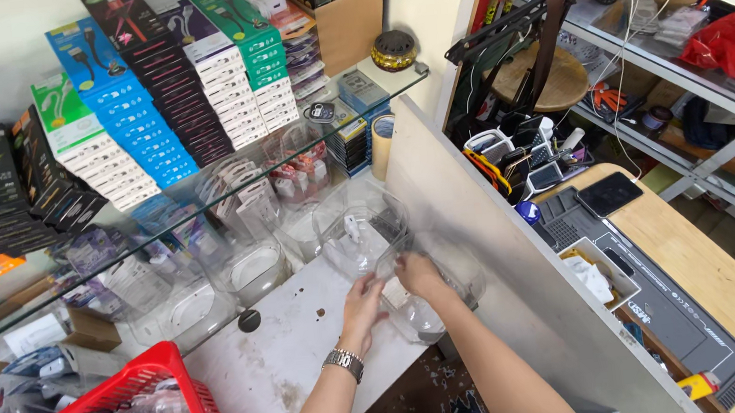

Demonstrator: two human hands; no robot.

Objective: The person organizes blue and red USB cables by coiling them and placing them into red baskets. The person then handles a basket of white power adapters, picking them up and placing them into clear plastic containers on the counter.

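Fingers of both hands are on a clear plastic container (412,304) at frame centre, low on the white bench (284,364). Left hand (363,302) – metal watch (343,363) on its wrist – has fingers curled round the container's near-left edge. Right hand (418,273) grips the upper rim, fingers closed on the plastic. Container sits against the white partition (495,248), just right of a row of similar clear tubs (253,270) under the glass shelf (207,194). Stacked boxed cables (154,101) fill the upper left. Red basket (136,395) of bagged parts – lower left corner. Black phone (608,193) lies on the wooden desk (729,281), right of frame.
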